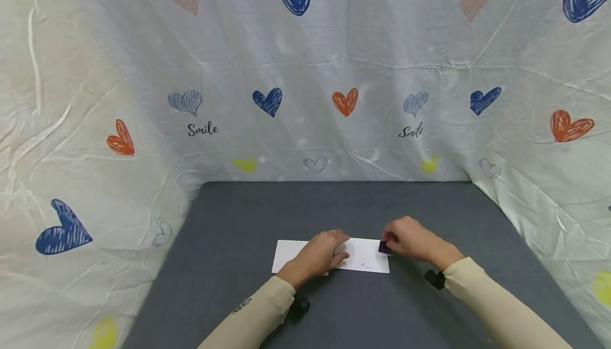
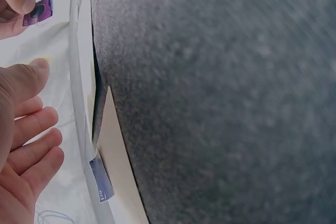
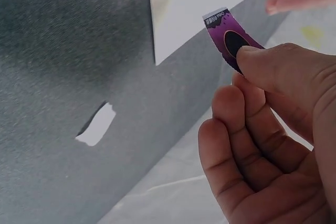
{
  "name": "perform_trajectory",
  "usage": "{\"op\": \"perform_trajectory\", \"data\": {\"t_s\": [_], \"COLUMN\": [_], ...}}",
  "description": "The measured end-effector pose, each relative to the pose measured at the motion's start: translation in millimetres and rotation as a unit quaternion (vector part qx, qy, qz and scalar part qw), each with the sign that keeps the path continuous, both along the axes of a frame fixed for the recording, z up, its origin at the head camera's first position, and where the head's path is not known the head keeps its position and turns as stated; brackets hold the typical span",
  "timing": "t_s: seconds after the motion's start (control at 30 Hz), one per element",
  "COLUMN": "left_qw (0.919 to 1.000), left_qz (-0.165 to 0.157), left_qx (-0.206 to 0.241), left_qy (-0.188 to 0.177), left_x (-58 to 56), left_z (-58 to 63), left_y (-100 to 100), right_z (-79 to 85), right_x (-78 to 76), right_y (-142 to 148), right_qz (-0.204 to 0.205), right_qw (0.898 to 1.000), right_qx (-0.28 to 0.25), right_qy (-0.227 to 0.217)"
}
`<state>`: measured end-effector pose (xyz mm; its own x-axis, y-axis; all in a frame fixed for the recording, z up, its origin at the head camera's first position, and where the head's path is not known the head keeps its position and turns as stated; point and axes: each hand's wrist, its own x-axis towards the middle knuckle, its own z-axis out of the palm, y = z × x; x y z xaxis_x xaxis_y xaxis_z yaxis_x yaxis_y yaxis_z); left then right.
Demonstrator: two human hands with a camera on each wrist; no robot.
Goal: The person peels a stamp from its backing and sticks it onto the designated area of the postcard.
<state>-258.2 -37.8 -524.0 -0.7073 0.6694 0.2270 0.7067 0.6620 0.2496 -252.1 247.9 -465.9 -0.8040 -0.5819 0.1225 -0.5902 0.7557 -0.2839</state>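
My right hand [image 1: 412,238] pinches a small purple stamp [image 3: 231,35] between thumb and fingers; it has a black oval and jagged edges. In the head view this stamp is at the right end of a white envelope-like paper [image 1: 365,256]. Over the paper's middle is my left hand [image 1: 321,253], fingers loosely extended and holding nothing. White paper [image 1: 288,253] also shows left of that hand; whether it is a separate piece is hidden. A blue stamp-like label [image 2: 101,179] lies by a pale paper edge [image 2: 122,169] in the left wrist view.
A small white paper scrap [image 3: 97,125] lies on the dark grey table [image 1: 286,208] in the right wrist view. White cloth [image 1: 305,126] printed with hearts hangs behind the table and at both sides. Dark wrist devices [image 1: 434,279] sit under both sleeves.
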Motion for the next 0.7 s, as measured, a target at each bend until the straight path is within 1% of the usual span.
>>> {"op": "perform_trajectory", "data": {"t_s": [0.23,0.33,0.47,0.57,0.7], "left_qw": [0.9998,0.9996,0.9994,0.9994,0.9993], "left_qz": [-0.009,-0.008,-0.005,-0.003,-0.007], "left_qx": [0.020,0.027,0.032,0.032,0.037], "left_qy": [0.002,-0.006,-0.015,-0.012,-0.007], "left_x": [-1.6,-1.2,0.0,1.0,2.1], "left_z": [1.8,2.6,4.0,5.5,8.2], "left_y": [2.8,4.5,6.7,8.0,8.9], "right_z": [1.7,3.1,4.1,4.6,5.0], "right_x": [-1.3,-1.2,-1.3,-1.1,-0.9], "right_y": [-10.4,-15.6,-22.9,-28.0,-34.4], "right_qz": [0.011,0.019,0.031,0.038,0.044], "right_qw": [1.000,1.000,0.999,0.999,0.999], "right_qx": [-0.002,-0.011,-0.014,-0.018,-0.025], "right_qy": [-0.003,-0.005,0.006,0.014,0.010]}}
